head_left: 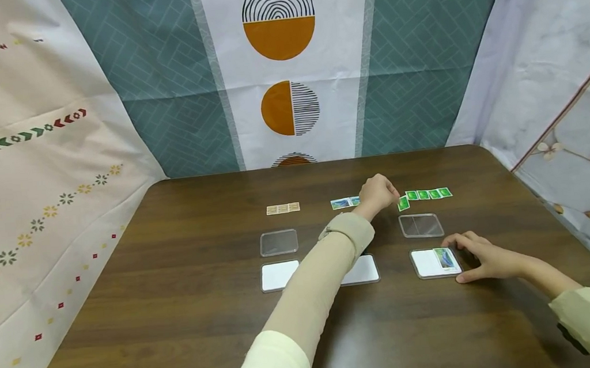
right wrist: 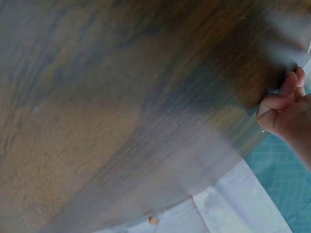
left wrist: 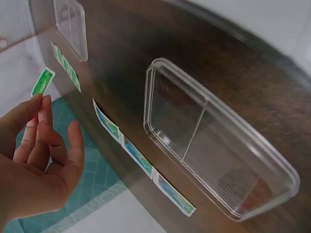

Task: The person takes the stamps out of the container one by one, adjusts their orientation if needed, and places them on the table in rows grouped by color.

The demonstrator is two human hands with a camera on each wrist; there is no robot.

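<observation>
My left hand [head_left: 377, 193] pinches a green stamp [left wrist: 43, 82] between thumb and fingertip, above the table in the left wrist view. Beside it in the head view lies a row of green stamps [head_left: 429, 194]. My right hand [head_left: 480, 257] holds the right end of a clear case [head_left: 415, 275], thumb at its near corner and fingers at its far corner. Inside that case are a white card [head_left: 426, 263] and one blue-green stamp [head_left: 443, 258]. The right wrist view shows the right hand's fingers [right wrist: 290, 85] only at its edge, with the case mostly out of sight.
Three tan stamps [head_left: 283, 208] and a row of blue stamps [left wrist: 137, 154] lie toward the back. Clear lids [head_left: 278, 242] [head_left: 421, 225] sit before the rows. Nearer me, the left arm partly covers white-filled cases [head_left: 279, 276] [head_left: 360, 270].
</observation>
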